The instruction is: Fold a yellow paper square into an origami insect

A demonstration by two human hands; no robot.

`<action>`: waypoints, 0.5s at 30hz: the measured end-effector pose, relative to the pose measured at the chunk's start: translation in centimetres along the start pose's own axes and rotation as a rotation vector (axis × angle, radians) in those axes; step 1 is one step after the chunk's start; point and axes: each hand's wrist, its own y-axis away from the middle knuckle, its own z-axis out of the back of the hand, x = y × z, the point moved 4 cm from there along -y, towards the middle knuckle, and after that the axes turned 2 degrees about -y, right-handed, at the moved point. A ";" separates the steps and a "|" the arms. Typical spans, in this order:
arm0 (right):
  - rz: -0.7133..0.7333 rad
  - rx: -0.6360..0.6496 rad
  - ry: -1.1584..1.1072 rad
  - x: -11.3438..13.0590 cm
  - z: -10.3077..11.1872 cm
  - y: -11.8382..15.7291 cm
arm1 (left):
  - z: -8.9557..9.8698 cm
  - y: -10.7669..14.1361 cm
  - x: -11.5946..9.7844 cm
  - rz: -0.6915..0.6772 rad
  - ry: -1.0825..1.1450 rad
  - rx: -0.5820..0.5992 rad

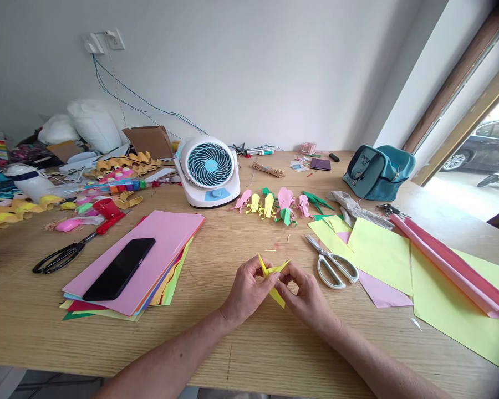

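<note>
Between my hands is a small piece of folded yellow paper (279,298), with pointed ends sticking up and one flap hanging down. My left hand (249,285) pinches it from the left, thumb on top. On the other side my right hand (301,285) grips it with thumb and fingertips, close against the left thumb. The fingers cover much of the folds. White-handled scissors (331,263) lie just right of my right hand. Beyond the hands stands a row of folded paper figures in pink, yellow and green, among them a large pink one (285,198).
A stack of coloured paper (174,227) with a black phone (119,269) on it lies left. Black-handled scissors (62,256) are farther left. Yellow sheets (380,249) and a pink roll (453,266) lie right. A fan (210,172) and teal bag (378,173) stand behind.
</note>
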 end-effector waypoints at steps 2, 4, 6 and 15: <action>0.018 0.004 -0.005 0.1 0.0 0.1 | 0.0 0.0 0.0 0.011 0.028 0.014; 0.034 -0.001 0.001 0.1 0.0 0.2 | 0.0 0.0 -0.1 0.005 0.034 0.018; 0.034 -0.005 -0.001 0.2 0.0 0.2 | 0.1 0.0 -0.1 -0.016 0.029 0.012; -0.323 0.067 -0.509 -2.3 -0.8 -0.5 | 0.1 -0.4 0.8 -0.003 0.071 -0.005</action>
